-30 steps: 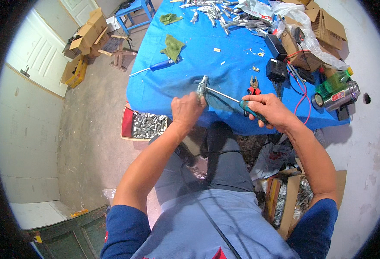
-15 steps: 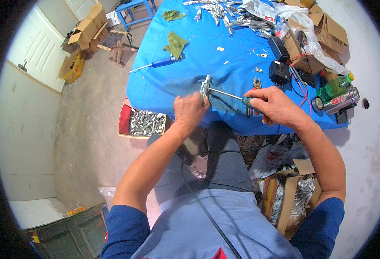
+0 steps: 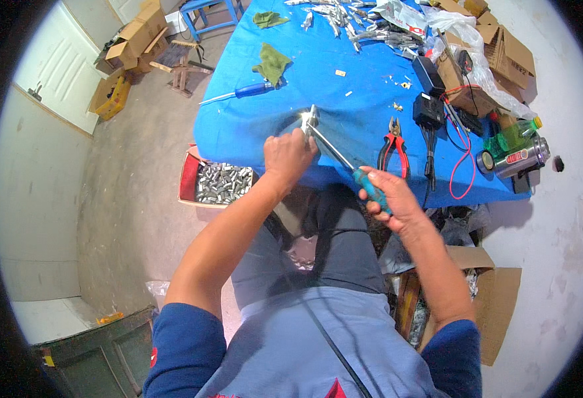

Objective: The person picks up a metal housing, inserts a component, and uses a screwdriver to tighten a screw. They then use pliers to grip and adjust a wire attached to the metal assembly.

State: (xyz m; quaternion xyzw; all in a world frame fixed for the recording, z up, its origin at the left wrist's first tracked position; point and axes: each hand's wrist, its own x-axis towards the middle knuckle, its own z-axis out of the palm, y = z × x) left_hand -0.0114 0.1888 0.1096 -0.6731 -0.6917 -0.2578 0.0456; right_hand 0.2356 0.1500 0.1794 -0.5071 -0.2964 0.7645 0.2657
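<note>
My left hand (image 3: 290,156) is closed round a small silvery metal part (image 3: 309,119) at the near edge of the blue-covered table. My right hand (image 3: 392,196) grips the teal handle of a screwdriver (image 3: 336,154). Its long shaft slants up and left, and the tip meets the metal part beside my left fingers. Exactly where the tip sits on the part is too small to tell. To the right of the shaft lie red-handled pliers (image 3: 395,147), jaws pointing away from me. A second screwdriver with a blue handle (image 3: 251,89) rests at the left, touching a green rag (image 3: 271,64).
Silvery metal parts (image 3: 344,20) are heaped at the table's far side. Black adapters (image 3: 428,109) with cables, a green bottle (image 3: 518,134) and a steel flask (image 3: 522,158) stand right. Below the left edge sits a box of small metal pieces (image 3: 190,178). Cartons (image 3: 503,312) are low right.
My right hand has moved down and left with the screwdriver, whose shaft now slants more steeply. The pliers have come into full view. The metal part in my left hand has tilted slightly.
</note>
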